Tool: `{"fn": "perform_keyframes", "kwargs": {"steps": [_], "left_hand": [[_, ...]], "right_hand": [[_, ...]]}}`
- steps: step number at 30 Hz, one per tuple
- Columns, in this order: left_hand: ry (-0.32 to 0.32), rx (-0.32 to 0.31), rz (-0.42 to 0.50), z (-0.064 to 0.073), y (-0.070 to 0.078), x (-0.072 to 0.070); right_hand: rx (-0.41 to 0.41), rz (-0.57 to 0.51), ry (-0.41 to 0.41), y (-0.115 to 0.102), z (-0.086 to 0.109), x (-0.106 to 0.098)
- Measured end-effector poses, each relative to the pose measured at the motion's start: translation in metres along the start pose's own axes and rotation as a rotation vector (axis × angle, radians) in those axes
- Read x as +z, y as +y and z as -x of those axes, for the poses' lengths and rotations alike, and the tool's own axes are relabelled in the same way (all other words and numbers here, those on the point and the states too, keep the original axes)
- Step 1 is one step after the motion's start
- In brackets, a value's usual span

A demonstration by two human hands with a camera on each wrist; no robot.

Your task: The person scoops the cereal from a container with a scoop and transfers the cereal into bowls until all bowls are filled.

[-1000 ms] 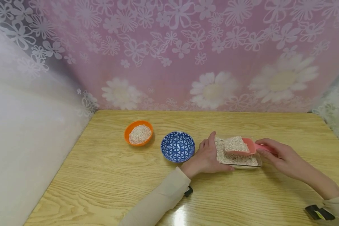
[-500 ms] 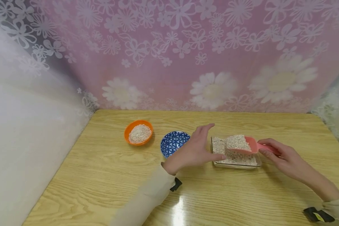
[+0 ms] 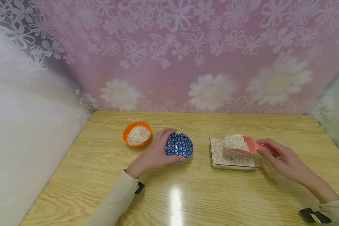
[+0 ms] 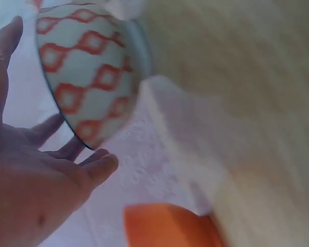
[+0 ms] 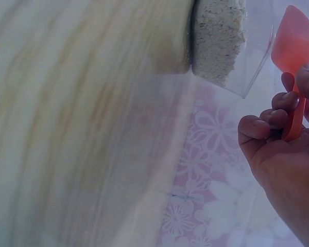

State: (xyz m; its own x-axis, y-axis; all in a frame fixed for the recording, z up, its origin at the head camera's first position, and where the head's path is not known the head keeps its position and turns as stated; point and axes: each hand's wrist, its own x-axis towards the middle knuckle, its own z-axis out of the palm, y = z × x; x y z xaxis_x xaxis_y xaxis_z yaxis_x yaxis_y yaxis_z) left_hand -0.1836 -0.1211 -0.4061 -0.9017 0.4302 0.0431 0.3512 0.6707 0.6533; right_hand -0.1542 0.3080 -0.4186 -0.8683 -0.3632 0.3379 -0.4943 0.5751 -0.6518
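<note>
My left hand (image 3: 155,152) is spread around the left side of a bowl (image 3: 179,146), blue-patterned inside, its thumb by the near rim and fingers by the far rim. In the left wrist view the bowl's outside (image 4: 87,67) is white with red shapes; a gap shows between it and the thumb. My right hand (image 3: 285,160) grips the handle of a pink scoop (image 3: 250,145) heaped with oat flakes (image 3: 236,142). The scoop is above a glass dish (image 3: 234,167) of more flakes. The right wrist view shows fingers curled round the scoop's handle (image 5: 295,121).
An orange bowl (image 3: 126,135) with a mound of pale flakes (image 3: 138,135) stands left of the patterned bowl. All rest on a wooden table (image 3: 214,197), with a pink flowered cloth (image 3: 169,78) behind it.
My left hand has left the glass dish's left side and moved left across the patterned bowl to its left side. The right hand keeps the loaded scoop over the dish.
</note>
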Motion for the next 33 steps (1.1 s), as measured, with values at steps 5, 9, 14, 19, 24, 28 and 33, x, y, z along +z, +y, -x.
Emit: {"fn": "perform_keyframes", "kwargs": {"steps": [5,9,14,19,24,28,33], "left_hand": [[-0.097,-0.065,-0.021,0.006,-0.014,-0.002],[-0.17,-0.101,0.018,0.004,-0.02,-0.003],[-0.195,-0.097,0.066,0.002,-0.024,-0.003],[-0.197,-0.102,0.098,-0.001,-0.026,-0.002],[-0.2,-0.121,0.106,-0.003,-0.027,-0.001],[-0.2,-0.136,0.108,-0.003,-0.027,-0.001],[-0.2,-0.14,0.115,-0.004,-0.027,-0.001]], "right_hand": [[0.012,-0.03,0.02,-0.006,-0.003,0.002],[0.002,-0.048,0.036,-0.009,-0.007,0.005],[0.0,-0.054,0.027,-0.012,-0.012,0.009],[-0.018,-0.039,0.036,-0.015,-0.017,0.013],[-0.045,-0.052,0.028,-0.022,-0.025,0.017],[-0.058,-0.076,0.018,-0.028,-0.031,0.021],[-0.072,-0.081,0.008,-0.035,-0.038,0.028]]}}
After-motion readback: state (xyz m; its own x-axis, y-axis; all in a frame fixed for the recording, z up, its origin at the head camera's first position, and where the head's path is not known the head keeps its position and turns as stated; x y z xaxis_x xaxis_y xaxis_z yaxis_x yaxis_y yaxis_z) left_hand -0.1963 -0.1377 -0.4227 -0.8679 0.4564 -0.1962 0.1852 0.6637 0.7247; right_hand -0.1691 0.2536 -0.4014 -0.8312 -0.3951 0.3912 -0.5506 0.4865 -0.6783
